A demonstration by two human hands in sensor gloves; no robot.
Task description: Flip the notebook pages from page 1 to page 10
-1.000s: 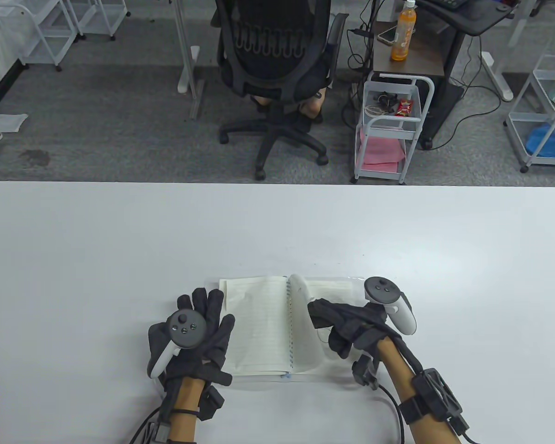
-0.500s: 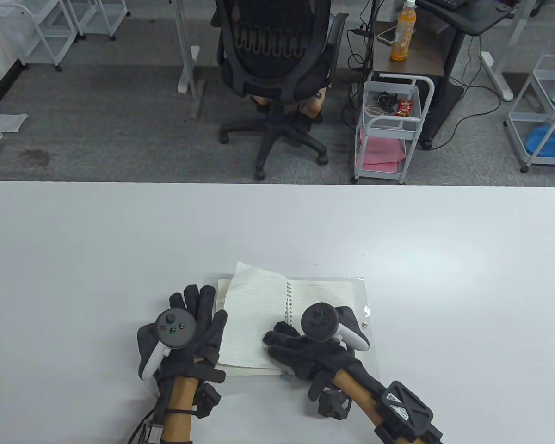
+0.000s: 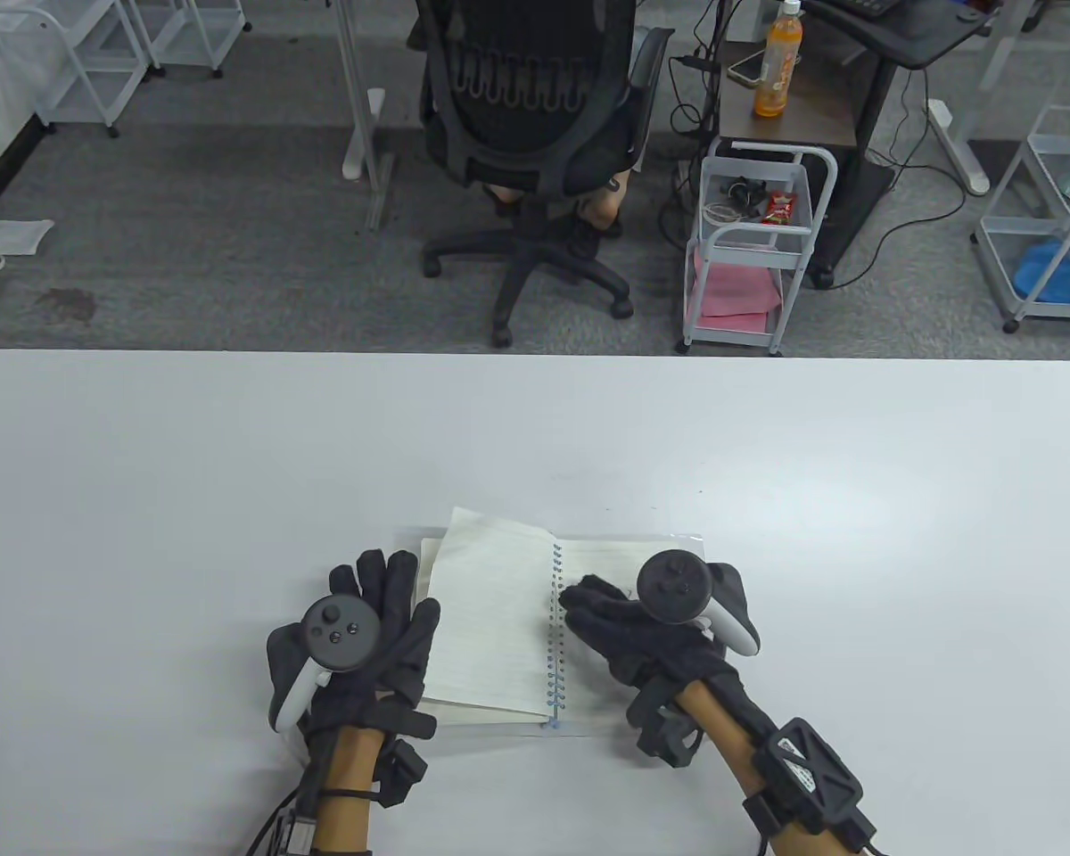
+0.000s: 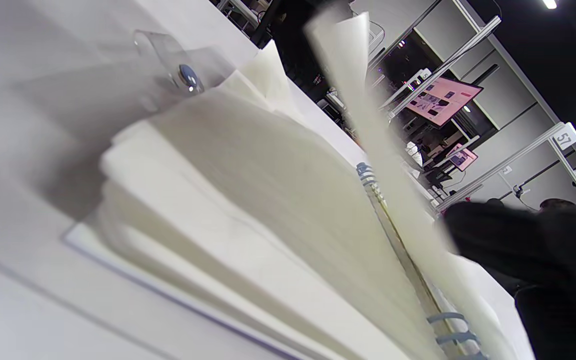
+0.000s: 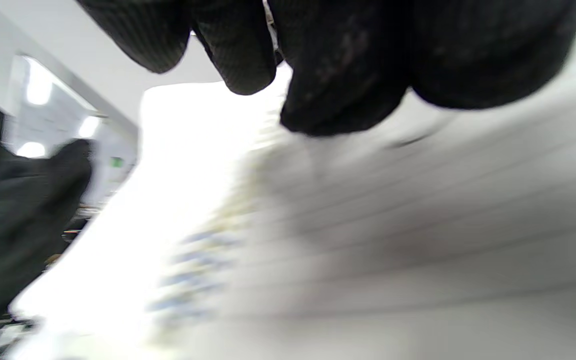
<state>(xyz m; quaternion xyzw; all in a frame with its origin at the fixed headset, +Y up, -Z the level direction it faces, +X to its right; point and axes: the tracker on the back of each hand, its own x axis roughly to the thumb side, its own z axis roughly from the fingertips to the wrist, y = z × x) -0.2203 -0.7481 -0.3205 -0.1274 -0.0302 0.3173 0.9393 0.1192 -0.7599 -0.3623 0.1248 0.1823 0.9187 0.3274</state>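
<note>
Both hands [image 3: 357, 651] wear black knit gloves with white-handled trackers [image 3: 334, 635], bare forearms [image 3: 343, 785] strapped.

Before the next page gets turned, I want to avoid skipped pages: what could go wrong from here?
1. The just-turned page is not flat; its far corner lifts off the left stack, so it might flop back.
2. The right hand lies over the right page near the spiral binding, far from the free edge; it could catch two sheets.
3. The left hand rests at the notebook's left edge, hardly pinning it, so the notebook may slide.
</note>
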